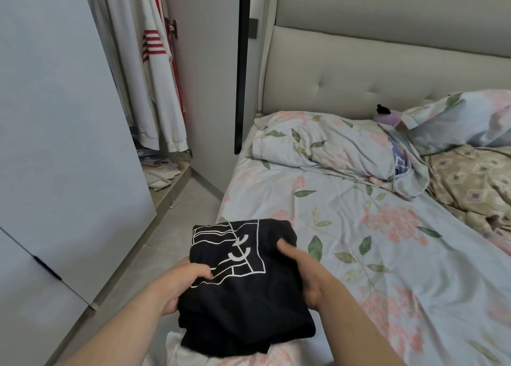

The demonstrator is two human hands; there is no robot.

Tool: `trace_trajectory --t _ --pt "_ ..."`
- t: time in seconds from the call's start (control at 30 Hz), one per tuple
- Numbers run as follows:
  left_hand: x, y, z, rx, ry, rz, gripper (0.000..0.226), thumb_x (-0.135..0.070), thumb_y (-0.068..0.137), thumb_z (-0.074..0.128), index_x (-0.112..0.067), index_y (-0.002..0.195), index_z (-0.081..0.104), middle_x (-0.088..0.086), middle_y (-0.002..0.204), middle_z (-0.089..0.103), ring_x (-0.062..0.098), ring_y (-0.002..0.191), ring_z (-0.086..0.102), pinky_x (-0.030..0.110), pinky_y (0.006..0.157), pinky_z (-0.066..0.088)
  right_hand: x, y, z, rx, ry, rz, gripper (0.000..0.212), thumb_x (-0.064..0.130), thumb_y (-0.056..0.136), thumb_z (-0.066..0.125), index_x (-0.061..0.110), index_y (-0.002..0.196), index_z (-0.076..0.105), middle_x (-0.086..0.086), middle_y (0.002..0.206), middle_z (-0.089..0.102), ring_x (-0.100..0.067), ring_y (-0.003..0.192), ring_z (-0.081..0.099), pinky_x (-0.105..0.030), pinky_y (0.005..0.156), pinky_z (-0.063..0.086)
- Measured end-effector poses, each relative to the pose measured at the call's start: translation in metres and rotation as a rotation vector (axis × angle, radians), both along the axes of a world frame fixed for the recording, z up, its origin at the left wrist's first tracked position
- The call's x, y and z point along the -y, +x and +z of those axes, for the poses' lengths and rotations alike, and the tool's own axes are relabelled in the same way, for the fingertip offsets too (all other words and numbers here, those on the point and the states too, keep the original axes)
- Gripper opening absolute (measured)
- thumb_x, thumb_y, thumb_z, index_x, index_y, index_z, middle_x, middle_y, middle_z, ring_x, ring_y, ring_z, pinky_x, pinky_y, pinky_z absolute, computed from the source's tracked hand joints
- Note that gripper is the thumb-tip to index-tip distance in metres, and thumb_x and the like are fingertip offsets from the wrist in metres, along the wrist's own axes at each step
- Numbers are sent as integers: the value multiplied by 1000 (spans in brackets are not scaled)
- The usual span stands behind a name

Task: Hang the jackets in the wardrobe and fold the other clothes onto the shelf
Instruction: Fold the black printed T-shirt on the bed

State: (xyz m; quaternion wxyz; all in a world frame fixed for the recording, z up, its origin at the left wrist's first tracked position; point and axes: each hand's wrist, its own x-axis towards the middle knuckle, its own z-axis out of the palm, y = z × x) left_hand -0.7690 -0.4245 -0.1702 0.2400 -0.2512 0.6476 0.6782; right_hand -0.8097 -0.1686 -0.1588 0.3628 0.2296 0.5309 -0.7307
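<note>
Folded garment: a black piece of clothing with a white line print, folded into a thick square, sat between both hands at the near left corner of the bed. Its left side reached past the bed's left edge, over the floor.
Left hand: the left hand gripped the garment's left edge, thumb on top and fingers curled underneath, out of sight.
Right hand: the right hand gripped the right edge, thumb pressed onto the top near the print, fingers tucked below.
Wardrobe: the wardrobe stood open along the bed's left side, and a white jacket with red stripes hung inside.
Bed: a floral sheet covered it. Two floral pillows lay at the head edge against the padded headboard, and a beige patterned quilt lay at the right edge.
</note>
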Motion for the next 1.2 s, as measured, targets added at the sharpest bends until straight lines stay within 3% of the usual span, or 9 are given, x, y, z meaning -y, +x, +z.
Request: trace_trajectory --t 0.07,0.13,0.27,0.33,0.47,0.7,0.87,1.03,1.2 --pt "-2 -2 1 -17 72 12 30 -18 85 73 -11 114 67 15 101 75 32 88 73 36 77 57 -3 -2 -2 28 -130 -41 59 61 86 66 9 114 75 -17 122 69 -35 111 68 -49 92 56" --pt "-7 -1 0 -51 68 -2 39 -33 80 80 -15 113 68 8 103 76 26 93 74 34 78 57 0 -3 -5 40 -107 -63 55 55 86 69 8 114 75 -18 118 71 -36 107 70 -49 92 55" --pt "-18 1 -9 -141 -135 17 41 -16 69 89 -19 106 70 -1 97 77 19 88 74 35 83 57 9 -4 -20 31 57 -145 39 27 92 68 4 123 64 -20 106 74 -38 96 72 -51 89 57" --pt "-18 3 -11 -158 -147 19 46 -4 69 85 -20 109 68 -1 100 77 19 93 73 37 90 55 15 -4 -28 -16 142 -213 38 24 96 62 4 129 59 -19 111 72 -38 100 70 -53 92 55" --pt "-11 6 -11 -196 -85 37 52 5 73 78 -22 115 63 -1 106 75 19 97 72 35 86 54 23 -2 -38 -69 193 -280 43 29 98 58 6 135 55 -16 119 68 -36 105 67 -51 96 54" --pt "-9 -1 -15 -266 -18 219 49 -3 74 81 -25 113 64 -4 101 76 18 91 74 34 78 56 28 -6 -21 -135 -1 -213 52 39 81 79 15 124 63 -11 107 75 -31 96 74 -48 90 58" --pt "1 -26 -7 -338 53 229 48 -8 78 78 -30 118 61 -9 102 76 12 88 74 22 64 56 30 -21 -13 -245 -79 -162 54 22 82 79 28 130 54 -3 112 75 -27 101 73 -42 78 61" --pt "14 -65 -1 -378 131 57 73 -6 62 82 -31 126 57 -4 113 73 19 99 72 26 70 59 23 -45 -21 -159 -195 -230 57 24 86 71 22 140 53 -12 127 68 -34 115 66 -53 97 53" --pt "21 -94 -14 -378 108 14 70 -23 50 84 -44 113 63 -6 113 73 16 99 72 25 70 59 26 -66 -32 -165 -154 -264 59 29 82 73 23 138 55 -9 130 67 -33 117 65 -54 99 51"
